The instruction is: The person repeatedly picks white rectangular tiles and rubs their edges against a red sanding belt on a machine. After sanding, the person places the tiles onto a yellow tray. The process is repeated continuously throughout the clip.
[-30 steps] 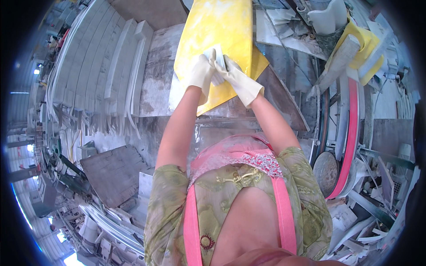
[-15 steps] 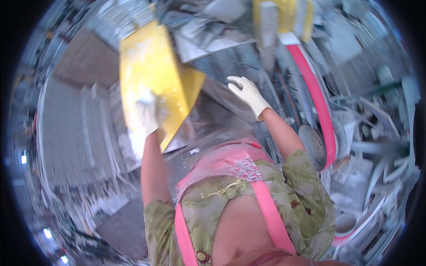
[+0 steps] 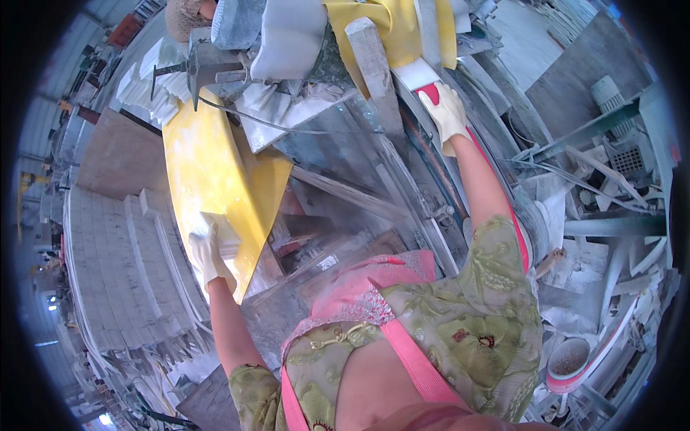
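Note:
My left hand (image 3: 207, 257), in a pale glove, closes on a small stack of white pieces (image 3: 224, 235). The stack lies on the lower part of a yellow sheet (image 3: 208, 161), which slopes over a support at left. My right hand (image 3: 447, 115), gloved the same, reaches out over the top end of a pink-red belt (image 3: 519, 237). Its thumb and fingers are apart, and a patch of the belt shows between them. A white flat end piece (image 3: 417, 74) lies just beyond those fingers.
Stacked grey-white strips (image 3: 115, 266) fill the left side. A metal clamp (image 3: 208, 72) and white slabs (image 3: 287, 36) stand at the back. An upright grey post (image 3: 374, 61) rises left of the belt. Another person's hand shows at the top edge. A bucket (image 3: 568, 357) stands lower right.
My right hand has moved forward and right from mid-air onto the belt. My left hand has come lower on the yellow sheet, and the view has turned and become sharper.

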Demonstrator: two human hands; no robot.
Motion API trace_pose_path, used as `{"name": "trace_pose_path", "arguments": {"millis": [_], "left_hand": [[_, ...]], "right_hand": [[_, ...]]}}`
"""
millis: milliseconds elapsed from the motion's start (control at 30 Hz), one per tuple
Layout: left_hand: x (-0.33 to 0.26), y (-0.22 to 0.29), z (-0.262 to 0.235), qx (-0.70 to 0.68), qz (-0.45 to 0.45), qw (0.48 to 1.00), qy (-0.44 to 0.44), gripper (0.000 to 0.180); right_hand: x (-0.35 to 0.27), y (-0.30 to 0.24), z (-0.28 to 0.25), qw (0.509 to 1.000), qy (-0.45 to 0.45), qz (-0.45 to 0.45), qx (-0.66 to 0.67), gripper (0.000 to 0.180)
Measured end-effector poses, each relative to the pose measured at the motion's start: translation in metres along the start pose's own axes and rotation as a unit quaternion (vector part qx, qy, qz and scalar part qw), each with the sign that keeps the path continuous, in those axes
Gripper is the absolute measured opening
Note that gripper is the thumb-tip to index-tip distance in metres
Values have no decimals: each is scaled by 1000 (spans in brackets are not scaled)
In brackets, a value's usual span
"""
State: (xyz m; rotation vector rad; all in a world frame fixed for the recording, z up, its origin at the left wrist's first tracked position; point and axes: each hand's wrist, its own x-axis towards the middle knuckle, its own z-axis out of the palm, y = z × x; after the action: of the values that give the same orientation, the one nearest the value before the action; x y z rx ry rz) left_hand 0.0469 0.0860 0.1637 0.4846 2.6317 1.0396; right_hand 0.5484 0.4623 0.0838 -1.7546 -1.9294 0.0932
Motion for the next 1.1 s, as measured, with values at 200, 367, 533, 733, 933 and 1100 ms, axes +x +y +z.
{"name": "trace_pose_path", "arguments": {"millis": [200,367,533,733,933,1100], "left_hand": [[42,-46,4,79,28,996,25,105],[36,-44,2,96,17,995,32,108],[34,-38,4,65,12,997,35,104],[13,-15,3,32,30,998,36,99],[-26,15,-1,-120,2,993,-18,77],[-24,19,-2,-118,-29,992,-29,69]], "right_hand": [[69,-27,38,997,-6,22,-74,87],[77,-26,64,989,-80,39,-122,92],[48,-2,70,994,-15,-16,-107,82],[-19,26,13,985,-82,-26,-148,77],[-124,70,-55,979,-14,-115,-170,67],[-149,75,-107,966,-117,-166,-158,65]]}}
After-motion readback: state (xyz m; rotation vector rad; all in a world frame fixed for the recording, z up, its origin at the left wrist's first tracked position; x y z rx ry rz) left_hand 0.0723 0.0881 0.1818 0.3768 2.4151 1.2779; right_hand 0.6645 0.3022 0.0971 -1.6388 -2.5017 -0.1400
